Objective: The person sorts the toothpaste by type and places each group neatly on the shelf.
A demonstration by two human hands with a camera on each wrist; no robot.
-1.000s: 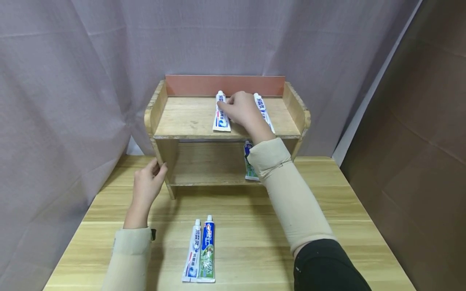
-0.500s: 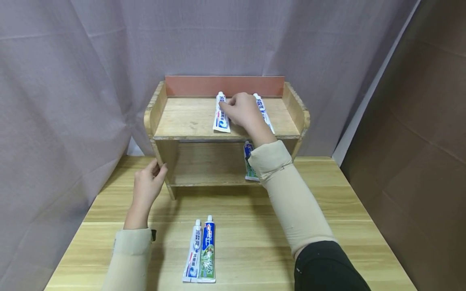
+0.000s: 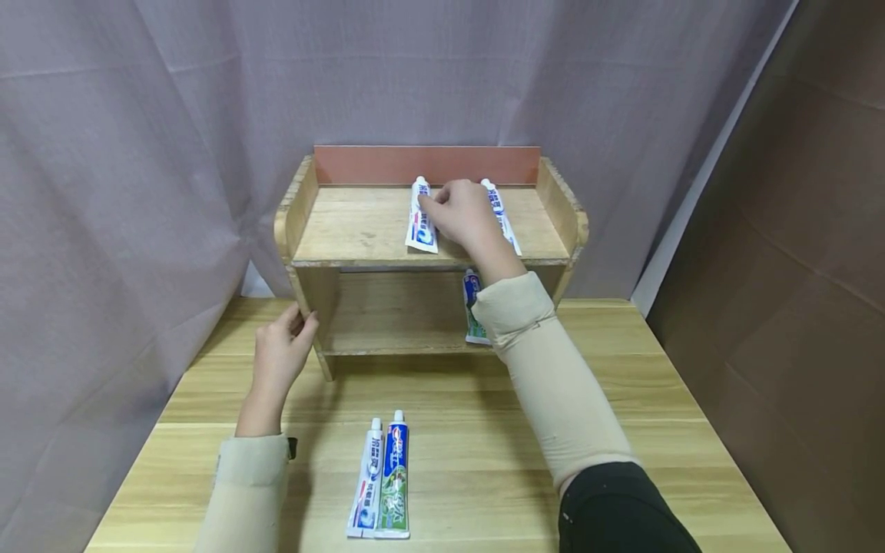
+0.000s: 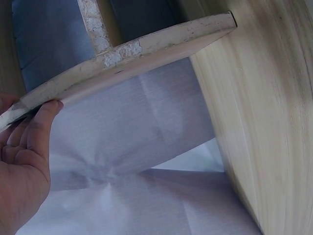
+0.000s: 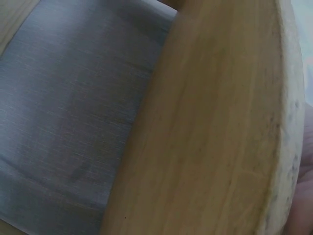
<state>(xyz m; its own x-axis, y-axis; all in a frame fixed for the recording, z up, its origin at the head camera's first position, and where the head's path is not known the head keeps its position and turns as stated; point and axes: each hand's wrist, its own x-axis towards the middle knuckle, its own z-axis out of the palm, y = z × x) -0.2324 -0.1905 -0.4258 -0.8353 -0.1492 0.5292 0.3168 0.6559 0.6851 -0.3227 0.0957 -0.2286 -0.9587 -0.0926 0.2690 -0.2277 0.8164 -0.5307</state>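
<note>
A two-tier wooden shelf (image 3: 353,223) stands at the back of the table. My left hand (image 3: 280,346) grips the front edge of its left side panel; in the left wrist view the thumb and fingers sit on either side of that panel (image 4: 166,41). On the top board, my right hand (image 3: 462,215) pinches a white and blue toothpaste tube (image 3: 421,230), cap toward the back. A second white tube (image 3: 498,206) lies to its right, partly behind the right hand and wrist. In the right wrist view, only a sliver of the hand (image 5: 304,181) shows beyond a shelf board.
A blue and green toothpaste tube (image 3: 472,290) lies on the lower board, partly covered by my right sleeve. In front on the table, a white tube (image 3: 366,491) and a blue and green tube (image 3: 394,484) lie side by side. A grey curtain (image 3: 207,92) hangs behind.
My right hand and the pinched toothpaste tube have shifted very slightly to the right. My left hand keeps its grip on the side panel.
</note>
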